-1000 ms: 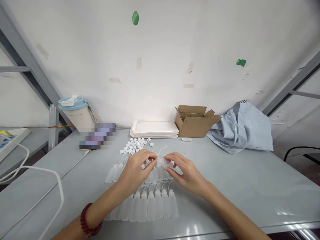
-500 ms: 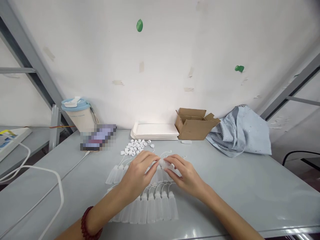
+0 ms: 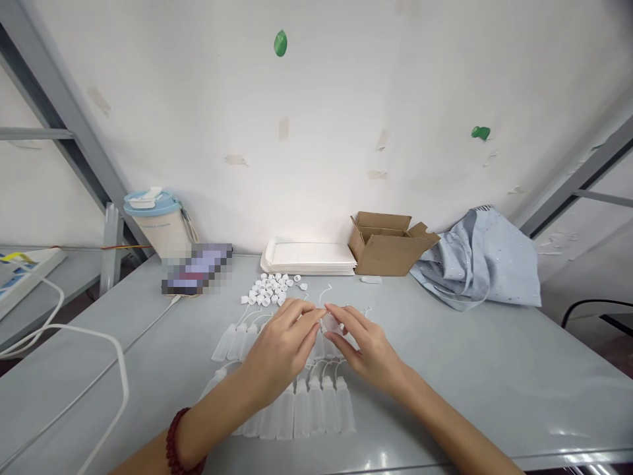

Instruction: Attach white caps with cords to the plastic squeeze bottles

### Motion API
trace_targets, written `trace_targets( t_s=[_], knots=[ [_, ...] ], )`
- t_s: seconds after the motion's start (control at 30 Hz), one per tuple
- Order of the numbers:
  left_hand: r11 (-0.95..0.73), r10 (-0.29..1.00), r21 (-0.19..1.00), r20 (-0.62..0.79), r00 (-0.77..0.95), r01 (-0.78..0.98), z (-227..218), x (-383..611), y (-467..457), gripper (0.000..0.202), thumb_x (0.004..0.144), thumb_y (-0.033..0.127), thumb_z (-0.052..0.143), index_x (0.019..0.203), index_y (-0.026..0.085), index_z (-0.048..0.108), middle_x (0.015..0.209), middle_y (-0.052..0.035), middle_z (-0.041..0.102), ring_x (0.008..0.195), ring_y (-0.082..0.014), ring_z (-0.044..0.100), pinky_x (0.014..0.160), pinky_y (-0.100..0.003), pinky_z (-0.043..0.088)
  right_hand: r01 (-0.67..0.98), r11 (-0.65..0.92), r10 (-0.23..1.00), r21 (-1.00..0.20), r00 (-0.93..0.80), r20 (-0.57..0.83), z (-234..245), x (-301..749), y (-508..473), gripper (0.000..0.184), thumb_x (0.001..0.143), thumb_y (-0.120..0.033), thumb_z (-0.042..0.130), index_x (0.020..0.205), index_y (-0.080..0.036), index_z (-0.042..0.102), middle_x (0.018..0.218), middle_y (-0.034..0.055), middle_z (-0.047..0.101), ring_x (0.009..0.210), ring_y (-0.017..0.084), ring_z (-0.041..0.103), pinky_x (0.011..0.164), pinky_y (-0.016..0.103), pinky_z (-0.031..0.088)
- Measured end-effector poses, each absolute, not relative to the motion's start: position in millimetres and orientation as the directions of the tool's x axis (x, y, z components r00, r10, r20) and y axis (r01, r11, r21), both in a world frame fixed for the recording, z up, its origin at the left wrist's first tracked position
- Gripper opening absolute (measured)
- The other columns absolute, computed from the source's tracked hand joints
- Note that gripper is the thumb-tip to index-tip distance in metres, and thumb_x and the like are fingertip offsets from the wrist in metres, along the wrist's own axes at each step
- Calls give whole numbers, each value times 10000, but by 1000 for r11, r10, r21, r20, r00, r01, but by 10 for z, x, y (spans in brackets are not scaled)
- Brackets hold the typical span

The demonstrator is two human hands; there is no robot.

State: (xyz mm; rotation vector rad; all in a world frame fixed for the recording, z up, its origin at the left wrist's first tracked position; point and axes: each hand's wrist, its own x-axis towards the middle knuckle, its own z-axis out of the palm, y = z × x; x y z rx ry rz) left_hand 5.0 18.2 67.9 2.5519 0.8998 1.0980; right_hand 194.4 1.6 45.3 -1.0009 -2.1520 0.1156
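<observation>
My right fingers (image 3: 350, 319) hold a small, translucent whitish bottle (image 3: 333, 323), thumb below, fingertips above. My left fingers (image 3: 305, 322) cover its left end; I can't tell its exact tilt. Just above, a thin white tail (image 3: 325, 291) curves upward, its tip bent over.

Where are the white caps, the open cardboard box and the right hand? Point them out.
White caps (image 3: 268, 290): head view, on a cap mid-heap.
Open cardboard box (image 3: 387, 256): head view, on its front wall.
Right hand (image 3: 373, 349): head view, on the back of the hand.
</observation>
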Motion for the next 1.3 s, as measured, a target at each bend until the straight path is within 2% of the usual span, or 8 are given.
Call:
trace_targets(
  t_s=[0.23, 0.6, 1.0, 1.1, 1.3],
  knots=[
    [-832, 549, 346, 632, 547, 434, 647, 56, 176, 356, 892, 46, 400, 1214, 170, 488, 997, -80, 558, 893, -182, 491, 753, -332, 470, 585, 720, 655, -374, -395, 644, 455, 1956, 36, 505, 894, -126, 479, 1358, -246, 319, 900, 65, 554, 708, 153, 523, 581, 280, 492],
    [-873, 479, 324, 717, 506, 366, 644, 77, 180, 364, 863, 2, 441, 1183, 159, 519, 1012, -91, 575, 916, -190, 508, 763, -342, 484, 555, 688, 700, -467, -336, 631, 518, 1953, 2, 390, 878, -149, 520, 1244, -241, 422, 920, 48, 586, 695, 133, 528, 599, 266, 506],
    [-891, 441, 301, 750, 493, 339, 649, 77, 162, 334, 849, -8, 469, 1141, 139, 538, 1032, -107, 599, 933, -195, 528, 772, -353, 506, 504, 633, 756, -587, -239, 610, 589, 1932, -22, 281, 860, -193, 559, 1137, -205, 515, 939, 65, 634, 771, 142, 578, 600, 248, 517],
    [-878, 467, 321, 735, 491, 355, 650, 84, 161, 325, 856, 7, 469, 1145, 140, 535, 1031, -105, 600, 940, -196, 527, 773, -352, 503, 470, 578, 807, -667, -208, 553, 608, 1930, -34, 260, 851, -221, 575, 1108, -204, 541, 943, 62, 638, 775, 144, 590, 618, 257, 522],
    [-862, 502, 362, 713, 490, 355, 671, 92, 156, 291, 862, 20, 454, 1100, 152, 558, 1002, -90, 606, 926, -191, 534, 773, -346, 497, 332, 327, 945, -885, -144, 294, 643, 1918, -46, 245, 826, -336, 600, 1025, -194, 582, 898, 53, 643, 726, 155, 636, 602, 277, 517]
  ],
)
